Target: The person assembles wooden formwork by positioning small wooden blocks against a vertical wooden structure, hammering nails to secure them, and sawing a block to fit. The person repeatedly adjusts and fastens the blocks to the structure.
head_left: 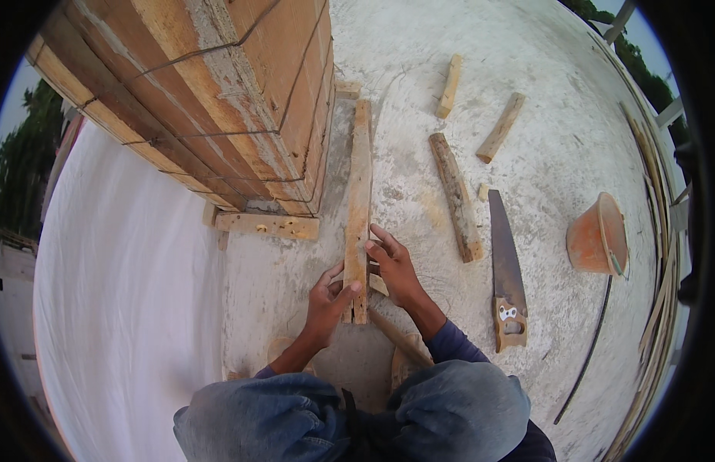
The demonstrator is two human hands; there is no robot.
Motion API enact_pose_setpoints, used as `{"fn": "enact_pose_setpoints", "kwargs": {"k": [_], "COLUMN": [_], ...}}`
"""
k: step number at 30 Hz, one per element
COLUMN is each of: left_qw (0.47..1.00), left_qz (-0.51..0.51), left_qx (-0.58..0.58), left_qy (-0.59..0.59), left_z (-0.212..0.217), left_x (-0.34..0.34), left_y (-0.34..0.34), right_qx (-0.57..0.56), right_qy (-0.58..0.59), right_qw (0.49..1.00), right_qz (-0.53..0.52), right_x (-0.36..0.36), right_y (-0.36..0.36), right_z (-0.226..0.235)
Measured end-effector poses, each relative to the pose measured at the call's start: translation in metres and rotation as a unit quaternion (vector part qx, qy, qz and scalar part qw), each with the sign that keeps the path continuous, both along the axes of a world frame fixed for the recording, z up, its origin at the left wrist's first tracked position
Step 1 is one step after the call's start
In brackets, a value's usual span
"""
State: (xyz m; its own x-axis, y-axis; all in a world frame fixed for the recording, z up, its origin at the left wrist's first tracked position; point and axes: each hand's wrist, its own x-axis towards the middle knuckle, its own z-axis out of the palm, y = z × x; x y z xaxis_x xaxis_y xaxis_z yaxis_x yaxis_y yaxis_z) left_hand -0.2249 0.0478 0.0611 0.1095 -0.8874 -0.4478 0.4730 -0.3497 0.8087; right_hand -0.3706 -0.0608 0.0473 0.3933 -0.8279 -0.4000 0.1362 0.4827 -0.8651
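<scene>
A long, narrow wooden board (359,185) points away from me, beside the base of a timber-clad column. My left hand (327,302) grips its left edge near the close end, thumb on top. Slightly farther along, my right hand (394,271) holds the right edge between thumb and fingers. Under and beside my right hand a pale bit of wood (379,285) shows in part. A wooden stick or handle (397,336) slants between my feet; its upper end is hidden. To the right, a handsaw (508,269) with a wooden handle lies flat.
The wire-bound timber formwork (242,100) stands at upper left on wood blocks (269,225). Several wood offcuts, one a thick rough piece (456,196), lie on the concrete floor. An orange bucket (596,235), a dark rod (585,354) and long poles (662,254) are at right.
</scene>
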Motion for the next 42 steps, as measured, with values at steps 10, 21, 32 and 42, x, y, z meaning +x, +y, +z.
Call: {"fn": "enact_pose_setpoints", "kwargs": {"k": [10,21,32,42], "left_qw": [0.929,0.979,0.966,0.794], "left_qz": [-0.022,-0.015,0.048,-0.042], "left_qx": [-0.015,0.076,0.069,-0.074], "left_qy": [0.368,0.190,-0.244,-0.602], "left_z": [-0.020,-0.032,-0.059,-0.059], "left_x": [0.008,0.010,0.024,0.034], "left_y": [0.007,0.004,0.005,0.011], "right_qx": [0.001,-0.146,-0.348,-0.316], "right_qy": [0.050,0.135,0.283,0.225], "right_qw": [0.998,0.980,0.883,0.918], "right_qz": [0.036,0.018,0.139,0.083], "right_x": [0.020,0.031,0.050,0.061], "right_y": [0.010,0.002,-0.029,-0.028], "right_z": [0.009,-0.009,-0.062,-0.079]}}
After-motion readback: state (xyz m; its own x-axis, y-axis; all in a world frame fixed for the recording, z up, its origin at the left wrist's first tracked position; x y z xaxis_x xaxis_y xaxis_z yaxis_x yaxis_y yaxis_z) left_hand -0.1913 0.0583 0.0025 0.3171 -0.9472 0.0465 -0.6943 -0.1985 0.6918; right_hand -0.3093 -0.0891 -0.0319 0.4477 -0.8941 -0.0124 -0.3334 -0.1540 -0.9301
